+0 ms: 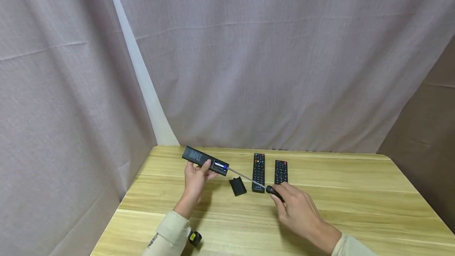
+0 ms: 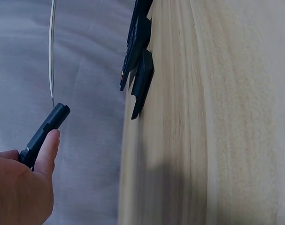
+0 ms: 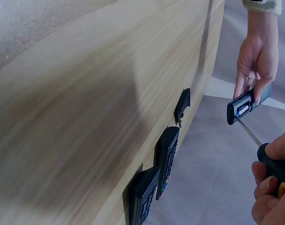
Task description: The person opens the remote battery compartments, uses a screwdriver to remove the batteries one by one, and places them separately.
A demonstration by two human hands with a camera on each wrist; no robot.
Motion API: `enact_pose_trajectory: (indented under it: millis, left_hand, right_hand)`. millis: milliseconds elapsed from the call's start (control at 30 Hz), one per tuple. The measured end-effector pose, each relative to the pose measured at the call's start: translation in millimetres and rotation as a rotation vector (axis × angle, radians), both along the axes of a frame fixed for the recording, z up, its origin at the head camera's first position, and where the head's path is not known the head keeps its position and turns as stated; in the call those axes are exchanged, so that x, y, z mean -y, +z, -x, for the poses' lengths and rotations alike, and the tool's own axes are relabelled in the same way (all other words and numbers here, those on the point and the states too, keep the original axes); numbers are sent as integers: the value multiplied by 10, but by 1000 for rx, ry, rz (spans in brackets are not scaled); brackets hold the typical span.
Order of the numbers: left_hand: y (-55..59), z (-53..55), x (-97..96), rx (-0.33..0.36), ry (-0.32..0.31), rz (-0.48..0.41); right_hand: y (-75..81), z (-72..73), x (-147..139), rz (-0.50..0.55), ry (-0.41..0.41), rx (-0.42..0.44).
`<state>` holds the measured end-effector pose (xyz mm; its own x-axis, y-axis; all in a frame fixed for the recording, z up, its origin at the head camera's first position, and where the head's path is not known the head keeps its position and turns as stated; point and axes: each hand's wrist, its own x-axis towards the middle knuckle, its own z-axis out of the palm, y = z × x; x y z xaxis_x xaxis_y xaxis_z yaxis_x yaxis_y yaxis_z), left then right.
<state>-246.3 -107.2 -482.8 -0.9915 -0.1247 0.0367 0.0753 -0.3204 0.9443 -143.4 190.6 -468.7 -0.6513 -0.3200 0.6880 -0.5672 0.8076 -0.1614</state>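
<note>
In the head view my left hand [image 1: 196,177] holds a black remote control [image 1: 199,157] above the table, its back turned up and its battery compartment uncovered. A blue-and-white battery [image 1: 219,165] lies in that compartment. My right hand [image 1: 300,210] grips the dark handle of a screwdriver [image 1: 247,177]; yellow shows on the handle in the right wrist view. The long metal shaft reaches left, its tip right at the battery's end of the compartment. On the table between the hands lies the black battery cover [image 1: 237,186], also seen in the right wrist view.
Two more black remotes lie buttons up on the wooden table [image 1: 220,220]: a longer one [image 1: 258,172], which the screwdriver shaft crosses in view, and a shorter one [image 1: 281,171] partly behind my right hand. A grey curtain [image 1: 266,70] hangs behind the table.
</note>
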Motion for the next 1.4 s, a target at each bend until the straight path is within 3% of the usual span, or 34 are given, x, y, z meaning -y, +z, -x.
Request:
enact_pose_trajectory:
  millis: [400,633,1100,1400]
  left_hand:
    - [-30,22,-19,4,6,7]
    - [-18,25,-49,12,24,53]
    - [34,-8,-124,-56,70,170]
    - [39,9,-156,-65,79,168]
  right_hand:
    - [29,41,2,-41,-4,-25]
    - [137,29,63,-74,19,-100]
    - [180,68,158,-123,12,-148]
    - [158,83,177,-121,15,-164]
